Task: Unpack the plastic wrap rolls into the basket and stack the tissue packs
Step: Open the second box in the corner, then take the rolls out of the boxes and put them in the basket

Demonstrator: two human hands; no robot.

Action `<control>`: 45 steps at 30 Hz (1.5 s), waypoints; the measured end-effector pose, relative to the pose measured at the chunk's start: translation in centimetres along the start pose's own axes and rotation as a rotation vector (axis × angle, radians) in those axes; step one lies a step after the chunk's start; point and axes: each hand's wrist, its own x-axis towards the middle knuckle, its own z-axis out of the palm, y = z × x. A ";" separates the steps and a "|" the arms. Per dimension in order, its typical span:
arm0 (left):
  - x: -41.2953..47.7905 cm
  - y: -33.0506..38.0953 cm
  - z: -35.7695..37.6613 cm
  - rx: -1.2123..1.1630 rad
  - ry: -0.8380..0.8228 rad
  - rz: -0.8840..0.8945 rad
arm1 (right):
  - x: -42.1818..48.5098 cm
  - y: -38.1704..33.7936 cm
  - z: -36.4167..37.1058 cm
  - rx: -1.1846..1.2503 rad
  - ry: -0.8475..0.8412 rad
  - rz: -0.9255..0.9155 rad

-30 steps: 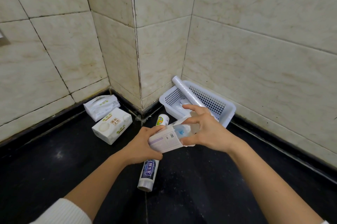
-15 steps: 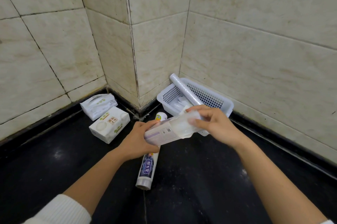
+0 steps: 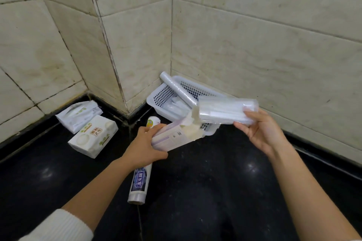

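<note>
White tissue packs (image 3: 92,135) lie left of the basket (image 3: 166,93), well apart.

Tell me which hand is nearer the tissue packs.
Left. The left hand, holding the box, is just right of the tissue packs on the floor. The right hand, holding the roll bundle, is farther right, past the basket.

tissue pack (image 3: 93,136): Chinese label, unreadable | roll (image 3: 139,182): Chinese characters, blurred | box (image 3: 172,138): QR code
</note>
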 end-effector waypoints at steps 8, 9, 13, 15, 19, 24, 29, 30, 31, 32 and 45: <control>1.4 5.6 9.3 0.445 -0.414 0.100 | 2.9 -0.3 -2.9 -0.082 0.259 0.064; 1.6 6.4 10.6 0.488 -0.426 0.119 | 3.4 0.1 -2.8 -0.091 0.285 0.086; 1.9 8.6 14.4 0.623 -0.315 0.184 | 4.9 1.7 -1.9 -0.113 0.364 0.154; 1.8 8.5 15.9 0.611 -0.310 0.217 | 5.7 2.2 -1.7 -0.149 0.390 0.163; 1.7 6.7 15.9 0.373 -0.504 0.274 | 7.5 2.7 -1.0 -0.180 0.415 0.179; 4.9 4.7 10.1 0.054 -0.087 0.306 | 10.2 4.1 0.7 -0.173 0.376 0.181; 9.3 2.5 5.4 0.192 0.293 0.206 | 13.1 7.5 3.5 -0.269 0.295 0.228; 9.9 1.9 5.0 0.241 0.258 0.193 | 13.7 8.2 3.9 -0.342 0.282 0.238; 10.4 1.4 4.7 0.281 0.213 0.179 | 14.3 8.8 4.1 -0.449 0.270 0.246; 10.7 0.9 4.6 0.314 0.166 0.165 | 14.8 9.1 4.2 -0.582 0.255 0.252; 10.2 -0.7 3.6 0.192 0.131 0.211 | 15.4 7.2 5.8 -1.782 -0.149 0.199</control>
